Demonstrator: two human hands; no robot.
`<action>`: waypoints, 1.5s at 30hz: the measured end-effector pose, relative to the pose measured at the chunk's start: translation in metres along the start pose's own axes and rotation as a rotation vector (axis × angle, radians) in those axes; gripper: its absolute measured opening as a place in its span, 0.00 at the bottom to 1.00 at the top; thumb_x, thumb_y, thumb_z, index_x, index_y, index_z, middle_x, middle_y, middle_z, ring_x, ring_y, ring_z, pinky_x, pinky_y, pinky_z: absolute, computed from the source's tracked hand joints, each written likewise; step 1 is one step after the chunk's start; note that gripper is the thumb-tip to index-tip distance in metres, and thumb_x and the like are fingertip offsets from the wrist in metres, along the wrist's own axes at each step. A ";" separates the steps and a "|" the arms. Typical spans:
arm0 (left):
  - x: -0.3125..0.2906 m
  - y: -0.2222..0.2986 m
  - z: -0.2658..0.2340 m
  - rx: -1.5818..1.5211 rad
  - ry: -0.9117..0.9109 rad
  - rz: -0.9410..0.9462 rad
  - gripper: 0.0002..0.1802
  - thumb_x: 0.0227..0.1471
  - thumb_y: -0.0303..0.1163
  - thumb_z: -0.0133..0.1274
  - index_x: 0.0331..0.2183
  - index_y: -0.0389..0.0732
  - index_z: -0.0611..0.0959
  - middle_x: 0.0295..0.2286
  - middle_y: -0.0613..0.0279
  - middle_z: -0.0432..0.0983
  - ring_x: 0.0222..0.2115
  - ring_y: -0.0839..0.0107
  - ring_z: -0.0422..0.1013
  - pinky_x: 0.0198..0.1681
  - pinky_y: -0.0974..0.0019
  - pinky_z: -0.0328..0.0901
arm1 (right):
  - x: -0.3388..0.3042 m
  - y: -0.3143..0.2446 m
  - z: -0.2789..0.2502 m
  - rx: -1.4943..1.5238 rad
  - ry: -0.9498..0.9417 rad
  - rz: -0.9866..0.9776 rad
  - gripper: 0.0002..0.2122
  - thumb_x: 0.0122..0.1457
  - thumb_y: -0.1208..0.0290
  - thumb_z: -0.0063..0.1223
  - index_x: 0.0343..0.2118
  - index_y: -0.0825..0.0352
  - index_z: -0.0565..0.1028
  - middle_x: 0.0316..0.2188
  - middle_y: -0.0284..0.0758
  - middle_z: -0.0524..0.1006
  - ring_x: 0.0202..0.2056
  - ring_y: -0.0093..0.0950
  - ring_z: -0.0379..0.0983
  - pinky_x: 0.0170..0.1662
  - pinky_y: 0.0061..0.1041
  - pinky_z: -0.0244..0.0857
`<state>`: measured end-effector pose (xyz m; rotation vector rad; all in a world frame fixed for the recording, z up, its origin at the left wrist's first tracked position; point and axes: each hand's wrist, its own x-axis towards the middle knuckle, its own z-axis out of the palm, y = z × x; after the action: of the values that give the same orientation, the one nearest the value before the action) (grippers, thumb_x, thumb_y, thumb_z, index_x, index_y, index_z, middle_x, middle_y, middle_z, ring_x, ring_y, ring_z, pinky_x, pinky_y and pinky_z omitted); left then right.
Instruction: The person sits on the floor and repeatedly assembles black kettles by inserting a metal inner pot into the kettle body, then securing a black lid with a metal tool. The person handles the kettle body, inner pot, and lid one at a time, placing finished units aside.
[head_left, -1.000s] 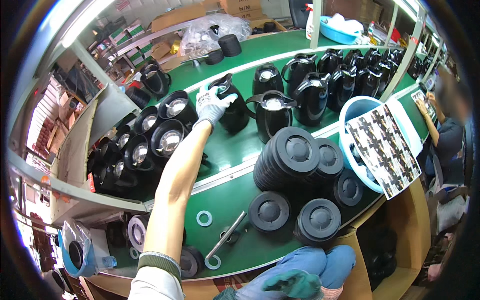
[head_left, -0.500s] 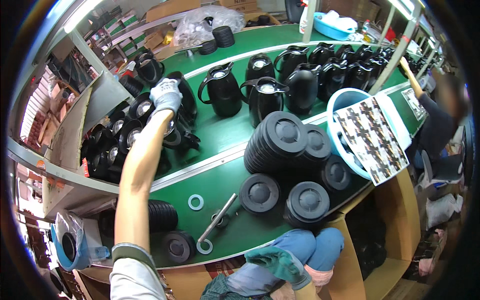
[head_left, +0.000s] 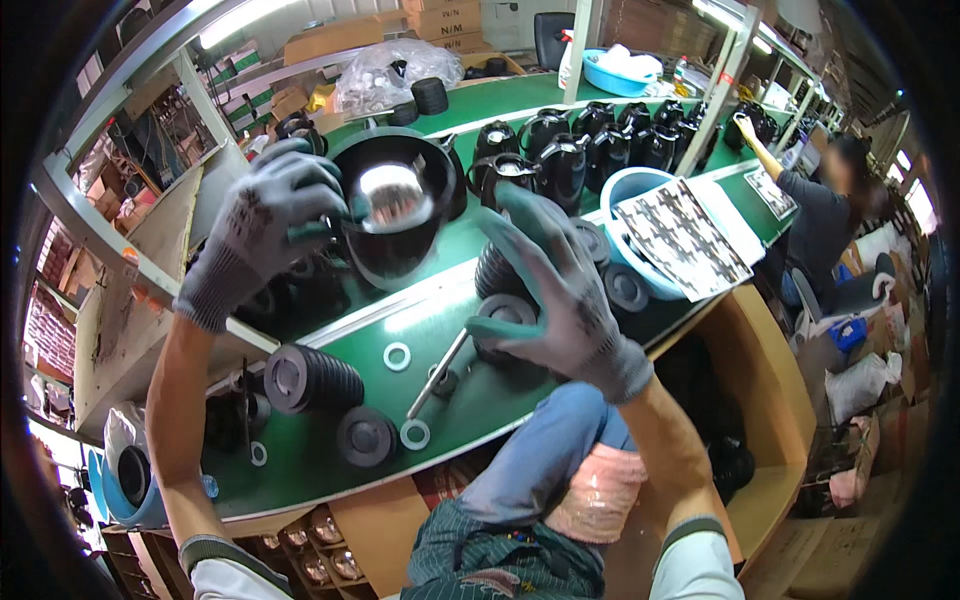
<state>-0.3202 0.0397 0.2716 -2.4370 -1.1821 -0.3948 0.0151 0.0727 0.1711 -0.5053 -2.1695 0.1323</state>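
Note:
In front of me a black vacuum jug (head_left: pixel 395 258) tips its open end toward me, a shiny silver round showing inside. My left hand (head_left: pixel 262 225), in a grey-and-green glove, is closed on the jug's left side; the exact hold is partly hidden. On the other side, my gloved right hand (head_left: pixel 565 290) is raised with its fingers spread, apart from the jug and holding nothing. Below the hands, a metal rod (head_left: pixel 437 374) lies on the green bench, between a pale ring (head_left: pixel 397 357) and a stack of black ribbed discs (head_left: pixel 312 380).
Several black jugs (head_left: pixel 560 165) stand in rows toward the back right. A light blue basin (head_left: pixel 640 186) carries a patterned sheet (head_left: pixel 682 238). An open cardboard box (head_left: pixel 755 340) is at my right. A person (head_left: pixel 835 215) works farther off with one arm stretched over the bench.
My left hand has come back from the jugs at the left with one jug, now nearer me. My right hand has risen from my lap. The whole view has shifted.

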 end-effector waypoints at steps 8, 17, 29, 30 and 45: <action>-0.080 0.135 0.034 -0.547 -0.079 0.064 0.31 0.39 0.34 0.69 0.49 0.46 0.84 0.50 0.56 0.76 0.58 0.49 0.69 0.67 0.39 0.55 | -0.102 -0.061 -0.013 0.206 -0.316 0.022 0.26 0.43 0.65 0.75 0.45 0.62 0.73 0.60 0.45 0.72 0.61 0.48 0.68 0.61 0.47 0.64; -0.205 0.262 0.121 -0.367 0.191 -0.256 0.35 0.50 0.42 0.63 0.56 0.35 0.74 0.56 0.45 0.73 0.60 0.43 0.65 0.66 0.31 0.53 | -0.166 -0.106 -0.028 0.602 -0.163 1.206 0.25 0.45 0.70 0.80 0.45 0.71 0.79 0.41 0.35 0.83 0.44 0.21 0.78 0.51 0.27 0.73; -0.276 0.233 0.231 -1.627 0.131 -1.115 0.37 0.54 0.43 0.63 0.60 0.38 0.73 0.59 0.47 0.71 0.59 0.49 0.68 0.64 0.46 0.64 | -0.154 -0.016 0.050 0.887 -0.288 1.244 0.23 0.61 0.56 0.64 0.50 0.71 0.76 0.41 0.41 0.80 0.40 0.25 0.76 0.46 0.25 0.71; -0.309 0.243 0.261 -1.877 0.149 -1.210 0.40 0.55 0.44 0.63 0.64 0.40 0.69 0.62 0.47 0.67 0.62 0.50 0.66 0.66 0.45 0.62 | -0.142 -0.001 0.069 0.529 -0.378 1.144 0.27 0.61 0.54 0.64 0.54 0.71 0.74 0.47 0.48 0.80 0.47 0.30 0.78 0.52 0.28 0.71; -0.279 0.292 0.277 -2.316 -0.008 -1.251 0.36 0.66 0.53 0.47 0.69 0.52 0.63 0.69 0.57 0.57 0.70 0.58 0.51 0.74 0.47 0.42 | -0.146 0.015 0.127 0.181 -0.184 0.897 0.53 0.42 0.36 0.71 0.70 0.56 0.61 0.67 0.58 0.55 0.68 0.55 0.53 0.68 0.52 0.51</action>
<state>-0.2351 -0.1841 -0.1558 -1.4661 -2.8949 -3.6222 -0.0028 0.0383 -0.0188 -1.3632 -1.9188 0.8771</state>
